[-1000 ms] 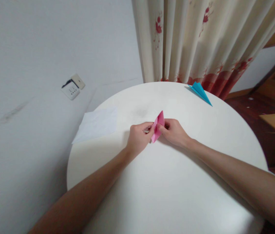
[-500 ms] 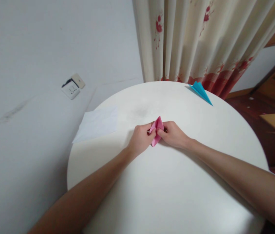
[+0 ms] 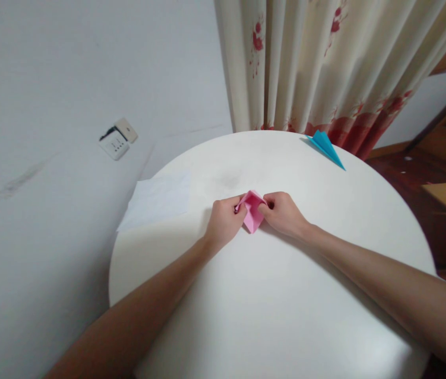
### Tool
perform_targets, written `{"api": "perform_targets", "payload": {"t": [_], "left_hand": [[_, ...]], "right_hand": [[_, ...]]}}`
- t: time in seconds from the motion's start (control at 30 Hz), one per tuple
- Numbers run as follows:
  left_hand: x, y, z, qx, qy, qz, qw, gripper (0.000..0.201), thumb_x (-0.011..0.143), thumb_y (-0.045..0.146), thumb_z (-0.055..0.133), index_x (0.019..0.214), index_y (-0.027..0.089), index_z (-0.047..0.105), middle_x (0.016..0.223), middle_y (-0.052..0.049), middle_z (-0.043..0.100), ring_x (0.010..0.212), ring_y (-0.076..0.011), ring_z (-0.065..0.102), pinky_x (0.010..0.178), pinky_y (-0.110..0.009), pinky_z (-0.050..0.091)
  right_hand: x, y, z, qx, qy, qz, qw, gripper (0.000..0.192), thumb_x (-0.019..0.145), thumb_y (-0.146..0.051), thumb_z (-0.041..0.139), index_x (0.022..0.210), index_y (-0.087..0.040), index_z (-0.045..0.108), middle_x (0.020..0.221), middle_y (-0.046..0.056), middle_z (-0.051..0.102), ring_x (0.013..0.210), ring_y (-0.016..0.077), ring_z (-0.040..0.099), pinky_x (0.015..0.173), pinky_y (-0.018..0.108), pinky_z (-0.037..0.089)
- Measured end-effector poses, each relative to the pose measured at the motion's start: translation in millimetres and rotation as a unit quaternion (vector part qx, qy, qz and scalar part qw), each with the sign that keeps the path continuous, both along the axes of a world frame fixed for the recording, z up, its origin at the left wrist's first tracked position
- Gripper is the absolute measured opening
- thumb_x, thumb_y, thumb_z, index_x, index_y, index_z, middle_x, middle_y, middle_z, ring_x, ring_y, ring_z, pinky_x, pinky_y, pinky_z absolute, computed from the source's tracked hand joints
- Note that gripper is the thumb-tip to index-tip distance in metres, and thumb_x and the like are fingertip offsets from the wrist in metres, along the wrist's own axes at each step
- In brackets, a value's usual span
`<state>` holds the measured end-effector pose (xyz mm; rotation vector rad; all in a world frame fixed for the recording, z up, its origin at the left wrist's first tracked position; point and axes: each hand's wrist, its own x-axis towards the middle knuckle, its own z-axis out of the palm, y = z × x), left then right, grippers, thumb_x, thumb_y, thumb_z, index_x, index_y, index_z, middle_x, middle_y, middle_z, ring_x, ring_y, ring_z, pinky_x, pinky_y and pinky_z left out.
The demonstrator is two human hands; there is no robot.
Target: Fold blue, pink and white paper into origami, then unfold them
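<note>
- Pink folded paper (image 3: 252, 211) sits pinched between both hands, just above the white round worktop (image 3: 270, 305), a bit beyond the worktop's middle toward the curtain (image 3: 325, 63).
- Left hand (image 3: 223, 223) is on the paper's left edge and right hand (image 3: 284, 215) is on its right edge. Both are equally close, so neither really leads.
- Each grip is clamped on the paper: thumb and fingertips pressed together on its upper corners. Fingers curl inward, knuckles up.
- Paper looks like a small diamond, its lower point aimed back at the person and its top spread open between the two grips. Long axis runs roughly away from the body, square to the line between the hands.
- Can't tell if the lower tip actually touches the worktop or floats just off it.
- Both forearms come in low from the near edge and angle toward each other, meeting at the paper with wrists fairly straight.
- Other stuff: a blue folded paper (image 3: 325, 147) lies well apart from the pink one, at the far rim by the curtain. A white sheet (image 3: 157, 201) hangs over the left rim, near the wall socket (image 3: 118, 139).
</note>
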<state>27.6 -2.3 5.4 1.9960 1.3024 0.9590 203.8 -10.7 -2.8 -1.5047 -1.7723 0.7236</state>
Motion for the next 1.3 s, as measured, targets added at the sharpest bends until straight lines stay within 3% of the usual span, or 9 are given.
{"api": "perform_targets", "payload": {"t": [0.2,0.33,0.53,0.6,0.7,0.87,1.0,1.17,1.3], "left_hand": [[0.9,9.6,-9.5,-0.066,-0.16,-0.031,0.984,0.038,0.09,0.034,0.056,0.12,0.014,0.068,0.109,-0.01,0.071,0.091,-0.0206,0.068,0.074,-0.028,0.057],[1.4,13.8,-13.5,-0.137,-0.222,-0.038,0.965,0.044,0.089,0.04,0.057,0.123,0.013,0.065,0.116,-0.014,0.069,0.092,-0.0231,0.069,0.073,-0.034,0.061],[-0.5,15.2,-15.1,-0.018,-0.173,0.0,0.985,0.044,0.086,0.027,0.063,0.129,0.021,0.059,0.137,-0.013,0.053,0.101,-0.0198,0.066,0.085,-0.031,0.057],[-0.9,16.4,-15.4,-0.011,-0.166,0.036,0.985,0.048,0.084,0.023,0.065,0.131,0.021,0.056,0.134,-0.013,0.051,0.094,-0.016,0.067,0.082,-0.028,0.056],[-1.6,18.6,-15.9,-0.051,-0.176,0.09,0.979,0.047,0.083,0.023,0.066,0.129,0.019,0.055,0.111,-0.008,0.058,0.074,-0.0111,0.065,0.07,-0.025,0.055],[-1.2,18.3,-14.6,-0.115,-0.236,0.032,0.964,0.048,0.087,0.03,0.06,0.133,0.018,0.052,0.08,-0.002,0.065,0.07,-0.0149,0.065,0.064,-0.026,0.054],[1.4,15.7,-13.0,-0.104,-0.273,-0.017,0.956,0.051,0.083,0.021,0.06,0.134,0.019,0.053,0.089,-0.005,0.072,0.077,-0.0168,0.068,0.072,-0.03,0.057],[3.4,15.3,-10.2,-0.1,-0.301,-0.027,0.948,0.027,0.081,0.022,0.059,0.104,0.015,0.073,0.108,-0.009,0.072,0.096,-0.0204,0.068,0.088,-0.035,0.057],[0.8,13.3,-7.7,-0.138,-0.335,-0.056,0.93,0.031,0.083,0.029,0.058,0.106,0.014,0.073,0.11,-0.011,0.071,0.096,-0.023,0.067,0.082,-0.037,0.059]], "right_hand": [[3.2,6.8,-5.1,0.008,0.061,-0.015,0.998,0.026,0.081,-0.027,0.045,0.057,-0.019,0.047,0.055,-0.001,0.047,0.053,0.0111,0.042,0.052,0.027,0.027],[6.0,11.2,-7.3,0.015,0.089,-0.02,0.996,0.026,0.082,-0.027,0.045,0.058,-0.019,0.05,0.055,0.0,0.05,0.054,0.0116,0.044,0.053,0.027,0.029],[5.6,11.1,-8.5,0.013,0.087,-0.014,0.996,0.027,0.084,-0.026,0.044,0.059,-0.018,0.051,0.055,0.0,0.052,0.053,0.0117,0.045,0.052,0.027,0.029],[5.1,11.3,-9.0,0.012,0.092,-0.012,0.996,0.027,0.084,-0.026,0.045,0.059,-0.018,0.051,0.055,0.0,0.053,0.053,0.0116,0.045,0.052,0.026,0.029],[4.2,11.7,-9.3,0.01,0.101,-0.001,0.995,0.027,0.084,-0.026,0.046,0.06,-0.018,0.052,0.055,0.0,0.054,0.052,0.0113,0.046,0.052,0.026,0.029],[3.9,11.5,-8.2,0.003,0.115,0.015,0.993,0.026,0.083,-0.025,0.047,0.06,-0.018,0.053,0.054,-0.001,0.054,0.051,0.011,0.046,0.051,0.025,0.031],[4.3,11.6,-8.3,0.007,0.136,0.032,0.99,0.02,0.08,-0.021,0.046,0.063,-0.017,0.056,0.057,-0.001,0.056,0.053,0.0118,0.049,0.051,0.024,0.033],[4.3,11.2,-9.6,0.002,0.158,0.047,0.986,0.022,0.08,-0.022,0.046,0.061,-0.016,0.055,0.057,0.0,0.058,0.052,0.0124,0.05,0.05,0.023,0.034],[4.7,11.0,-9.6,-0.002,0.173,0.055,0.983,0.023,0.078,-0.019,0.043,0.058,-0.017,0.054,0.056,0.001,0.057,0.051,0.0123,0.05,0.05,0.023,0.035]]}}
